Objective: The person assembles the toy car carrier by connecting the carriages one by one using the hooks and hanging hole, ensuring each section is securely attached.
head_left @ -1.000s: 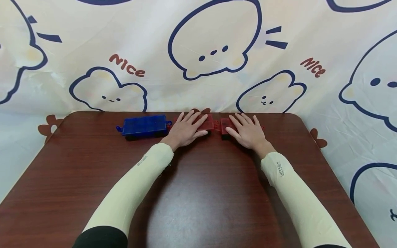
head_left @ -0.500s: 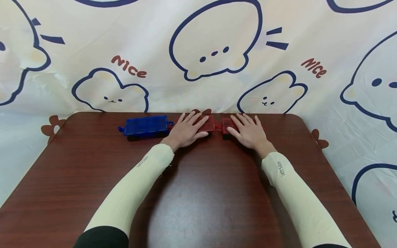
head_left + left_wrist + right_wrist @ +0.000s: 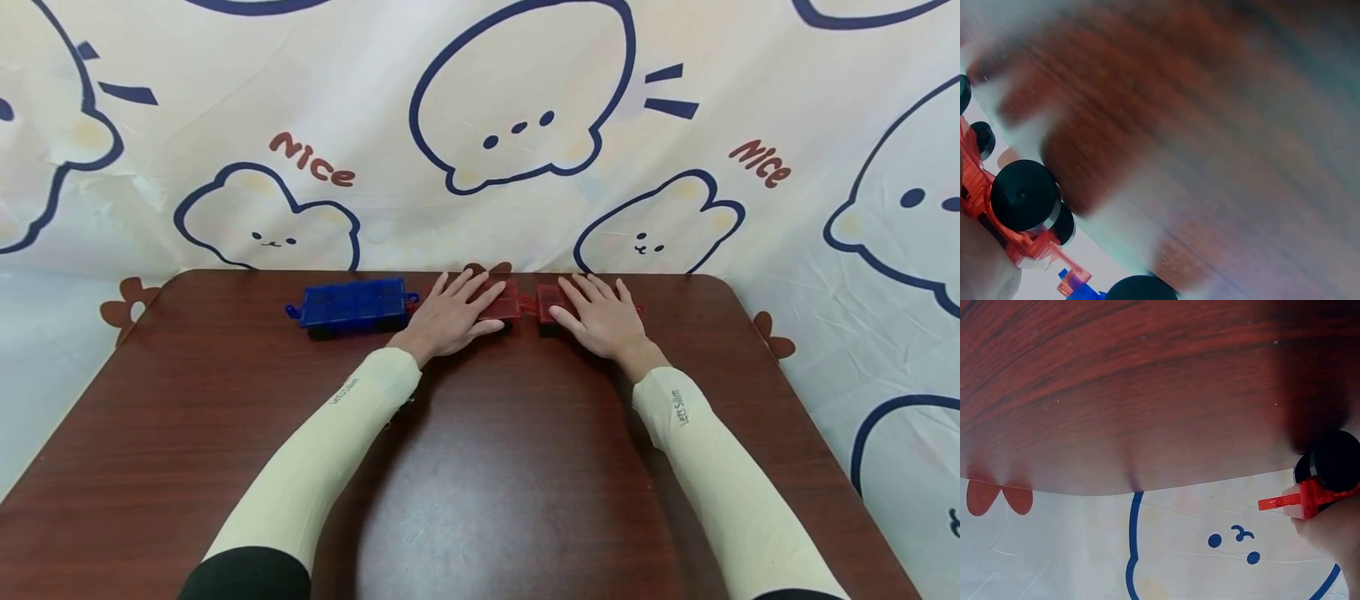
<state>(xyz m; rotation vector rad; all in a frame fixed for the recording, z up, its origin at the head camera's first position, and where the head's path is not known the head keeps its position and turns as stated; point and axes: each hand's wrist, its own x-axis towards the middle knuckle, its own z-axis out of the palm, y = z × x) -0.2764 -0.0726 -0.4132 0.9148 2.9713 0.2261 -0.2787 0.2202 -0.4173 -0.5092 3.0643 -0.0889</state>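
Note:
A row of toy train cars stands along the table's far edge in the head view. At its left end is a blue car with a hook at each end and black wheels. My left hand rests with spread fingers on a red see-through car, covering much of it. My right hand lies over another red car, fingers straight. A red coupling shows between the two red cars. In the left wrist view, a black wheel and the red-to-blue joint appear; the right wrist view shows a red hook.
The brown wooden table extends from the cars toward the person. Behind it hangs a pale cloth printed with cartoon outlines, close to the far edge. More of the cloth stands along the right side.

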